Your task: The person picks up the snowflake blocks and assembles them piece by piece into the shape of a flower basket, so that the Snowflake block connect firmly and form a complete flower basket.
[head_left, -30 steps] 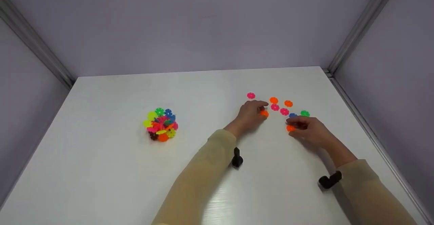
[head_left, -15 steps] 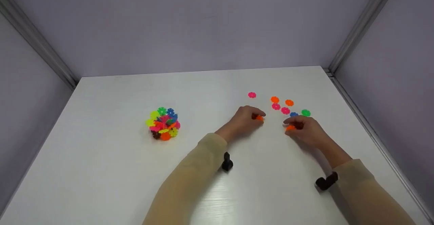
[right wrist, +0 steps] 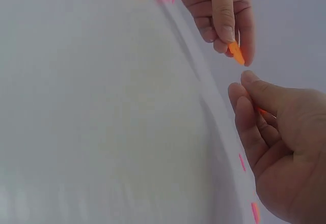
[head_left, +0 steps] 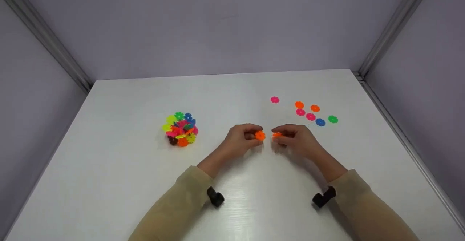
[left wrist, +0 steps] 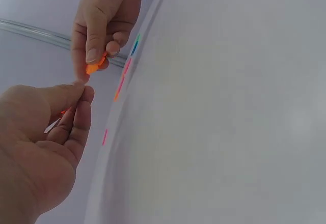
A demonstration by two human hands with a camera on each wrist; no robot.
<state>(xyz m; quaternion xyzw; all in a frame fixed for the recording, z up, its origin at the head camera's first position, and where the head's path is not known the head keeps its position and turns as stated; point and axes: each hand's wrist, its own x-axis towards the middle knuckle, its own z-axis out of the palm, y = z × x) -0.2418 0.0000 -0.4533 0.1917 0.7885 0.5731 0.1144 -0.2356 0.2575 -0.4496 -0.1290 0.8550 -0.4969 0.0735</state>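
We see the left hand [head_left: 238,139] pinching an orange flower-shaped plastic disc [head_left: 260,135] and, just beside it, the right hand [head_left: 300,139] pinching a second orange disc [head_left: 277,135]. Left of both sits a multicoloured flower-disc cluster [head_left: 182,124]; beyond the right hand lie pink, orange, blue and green discs [head_left: 310,116].

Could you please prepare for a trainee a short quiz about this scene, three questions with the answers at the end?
1. Which colour is the flower-shaped piece in the left hand? A) blue B) orange C) green
2. True or false: the second piece, in the right hand, has the same colour.
3. Fill in the number: ___ pink pieces lie on the table, apart from the multicoloured cluster.

Key: 1. B. 2. True. 3. Three.
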